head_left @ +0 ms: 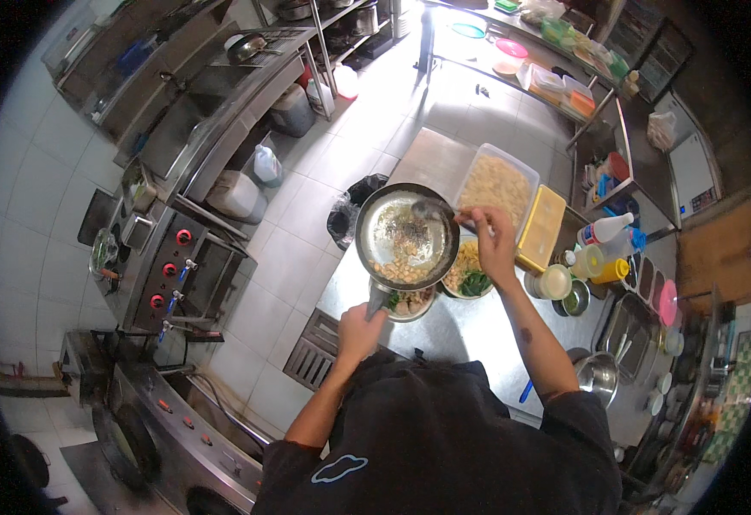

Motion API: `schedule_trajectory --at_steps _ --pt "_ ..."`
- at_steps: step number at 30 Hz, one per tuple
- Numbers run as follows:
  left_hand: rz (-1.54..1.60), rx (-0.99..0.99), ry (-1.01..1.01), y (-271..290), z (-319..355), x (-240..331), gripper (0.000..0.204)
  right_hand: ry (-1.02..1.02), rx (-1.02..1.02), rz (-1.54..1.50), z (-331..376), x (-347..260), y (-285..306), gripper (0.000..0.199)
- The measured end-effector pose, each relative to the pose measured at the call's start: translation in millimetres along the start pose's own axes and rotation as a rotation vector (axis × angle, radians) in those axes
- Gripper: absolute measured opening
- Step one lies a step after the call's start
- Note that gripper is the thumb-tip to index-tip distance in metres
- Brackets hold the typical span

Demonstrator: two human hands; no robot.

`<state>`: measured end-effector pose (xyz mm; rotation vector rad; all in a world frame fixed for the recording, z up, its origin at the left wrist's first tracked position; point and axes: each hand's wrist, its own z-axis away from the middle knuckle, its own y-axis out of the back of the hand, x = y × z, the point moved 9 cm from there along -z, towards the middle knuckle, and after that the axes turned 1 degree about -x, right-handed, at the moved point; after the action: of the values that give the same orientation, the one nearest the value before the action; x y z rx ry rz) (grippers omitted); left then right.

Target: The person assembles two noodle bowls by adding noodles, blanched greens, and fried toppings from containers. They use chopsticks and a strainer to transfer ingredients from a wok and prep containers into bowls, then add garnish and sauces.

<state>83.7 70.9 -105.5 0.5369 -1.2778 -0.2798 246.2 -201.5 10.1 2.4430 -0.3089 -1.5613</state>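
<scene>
At the far left stood a stove with red knobs, and beyond it a steel counter with a pan on top; jugs sat on the tiled floor beneath.

The left hand was closed tight around the handle of a pan, holding it tipped over a bowl on the steel table. The pan held pale chunks, possibly pasta or beans, gathered at its lower edge, with dark flecks and an oily sheen across the rest of the base.

The right hand was curled shut on a spoon whose bowl reached into the pan's upper part. Below that hand sat a second bowl with noodles and greens.

My judgement: the pan hung over the bowl's rim rather than its centre, so a quick scrape could send food over the edge onto the table or the floor. The oily film could also drip down the pan's outside, and a one-handed grip on a hot pan might slip.

Further right lay a clear tub of pale food with its yellow lid beside it, then squeeze bottles, and a metal bowl near the table's edge
</scene>
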Motion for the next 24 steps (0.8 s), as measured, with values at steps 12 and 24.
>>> schedule_trajectory --at_steps 12,24 --pt "0.024 -0.029 0.026 -1.0 -4.4 4.1 0.031 -0.126 -0.044 -0.026 28.0 7.9 8.5 0.023" --pt "-0.044 -0.037 0.103 -24.1 -15.2 18.3 0.042 -0.113 0.058 0.168 53.2 18.8 7.6 0.028"
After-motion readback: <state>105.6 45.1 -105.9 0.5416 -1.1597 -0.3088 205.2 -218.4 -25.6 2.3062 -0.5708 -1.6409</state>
